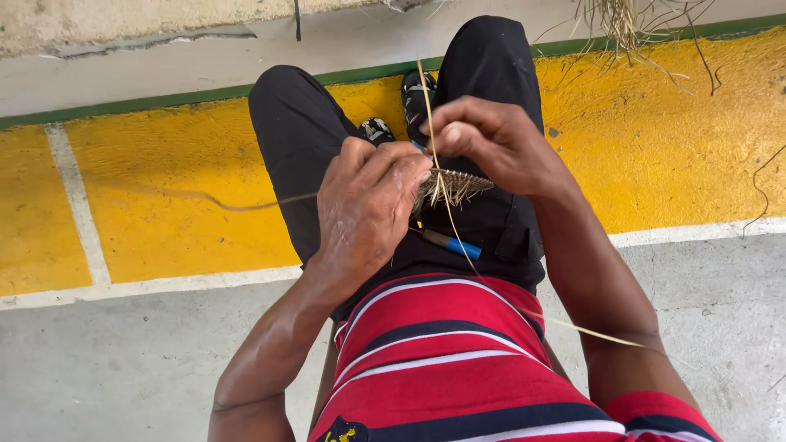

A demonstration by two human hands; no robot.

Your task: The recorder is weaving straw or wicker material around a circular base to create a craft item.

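Fingers (413, 168) of both hands pinched on a small tan woven straw piece (458, 184), fringed and bristly.

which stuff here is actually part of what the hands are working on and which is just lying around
In use:
left hand gripping the small woven straw piece
right hand pinching the long straw strand

Lying about:
blue-handled tool resting on the lap
loose dry straw on the yellow floor

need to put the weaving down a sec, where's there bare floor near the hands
Bare yellow floor lies beside the left hand, crossed by one thin strand. Grey concrete below the white line is bare. The lap is crowded: woven piece, blue-handled tool, right hand.
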